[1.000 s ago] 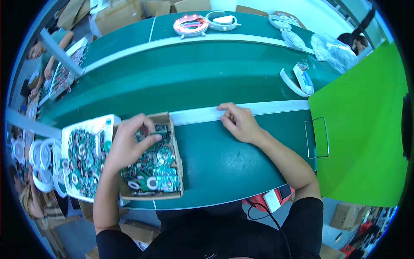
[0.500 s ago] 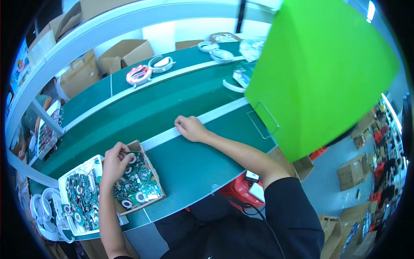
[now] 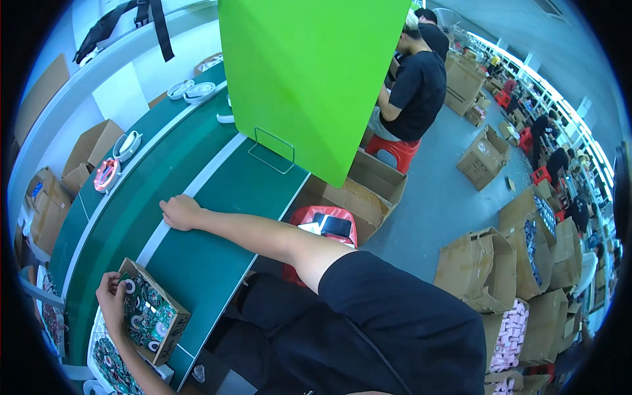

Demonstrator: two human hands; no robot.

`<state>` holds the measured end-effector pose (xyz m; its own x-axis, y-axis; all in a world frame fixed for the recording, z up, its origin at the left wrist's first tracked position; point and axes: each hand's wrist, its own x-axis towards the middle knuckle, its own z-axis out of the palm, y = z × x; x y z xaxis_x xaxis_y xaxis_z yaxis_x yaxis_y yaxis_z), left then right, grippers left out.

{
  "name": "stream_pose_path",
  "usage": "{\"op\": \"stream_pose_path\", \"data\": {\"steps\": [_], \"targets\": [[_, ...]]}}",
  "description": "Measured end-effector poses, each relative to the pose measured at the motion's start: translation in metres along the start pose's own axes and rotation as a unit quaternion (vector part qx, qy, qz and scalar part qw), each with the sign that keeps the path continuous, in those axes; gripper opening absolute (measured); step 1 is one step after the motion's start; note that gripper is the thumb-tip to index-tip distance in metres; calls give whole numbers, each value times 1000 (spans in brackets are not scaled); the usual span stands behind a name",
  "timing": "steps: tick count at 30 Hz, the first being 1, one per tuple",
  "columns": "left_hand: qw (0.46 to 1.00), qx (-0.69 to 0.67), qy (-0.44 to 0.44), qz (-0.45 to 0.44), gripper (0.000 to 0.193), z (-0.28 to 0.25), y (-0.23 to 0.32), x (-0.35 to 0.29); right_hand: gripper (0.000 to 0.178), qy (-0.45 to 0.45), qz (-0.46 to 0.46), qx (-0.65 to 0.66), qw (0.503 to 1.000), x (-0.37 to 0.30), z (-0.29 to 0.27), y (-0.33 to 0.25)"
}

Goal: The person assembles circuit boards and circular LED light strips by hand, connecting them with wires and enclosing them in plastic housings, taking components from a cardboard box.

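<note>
A cardboard box (image 3: 174, 334), oblong, brown and matte, is sitting on the smooth green tabletop (image 3: 201, 276) toward the person's left. It is holding a jumbled heap of circuit boards (image 3: 146, 309), flat, green and glossy, several of them carrying round pale rings (image 3: 130, 286). Just beside the box, a white tray (image 3: 91, 347) is bearing more such boards, the left forearm (image 3: 135, 365) partly covering it.

The left hand (image 3: 110, 299) is reaching over the box's edge, its fingers bending down by one of the rings; at this small size I cannot fairly tell how far open its grip is, or whether it is pinching a board or only touching one. The right hand (image 3: 181, 212) is resting on the straight white strip (image 3: 212, 171), well apart from the box, its grip folding into a narrow, loose curl (the back of the hand is showing).

Farther off, a ring-shaped lamp (image 3: 107, 176) is glowing pinkish red, and a smooth lime-green panel (image 3: 309, 79) is standing at the tabletop's far end.
</note>
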<state>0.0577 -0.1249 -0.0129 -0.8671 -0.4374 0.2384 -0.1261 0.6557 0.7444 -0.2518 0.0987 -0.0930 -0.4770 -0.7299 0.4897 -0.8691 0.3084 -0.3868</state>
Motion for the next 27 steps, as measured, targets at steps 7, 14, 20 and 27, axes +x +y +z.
{"op": "stream_pose_path", "data": {"steps": [7,14,20,27], "targets": [[997,58,-39,-29,30,2,31,-9,26,-27,3,-4,1000,-5,2,1],[993,97,-59,-33,36,6,21,-12,23,-48,2,21,999,-2,9,-3],[995,65,-65,-33,34,10,8,-9,23,62,-115,-19,991,-3,12,4],[994,66,-67,-51,33,15,5,-6,16,75,-175,-3,982,-5,16,16]]}}
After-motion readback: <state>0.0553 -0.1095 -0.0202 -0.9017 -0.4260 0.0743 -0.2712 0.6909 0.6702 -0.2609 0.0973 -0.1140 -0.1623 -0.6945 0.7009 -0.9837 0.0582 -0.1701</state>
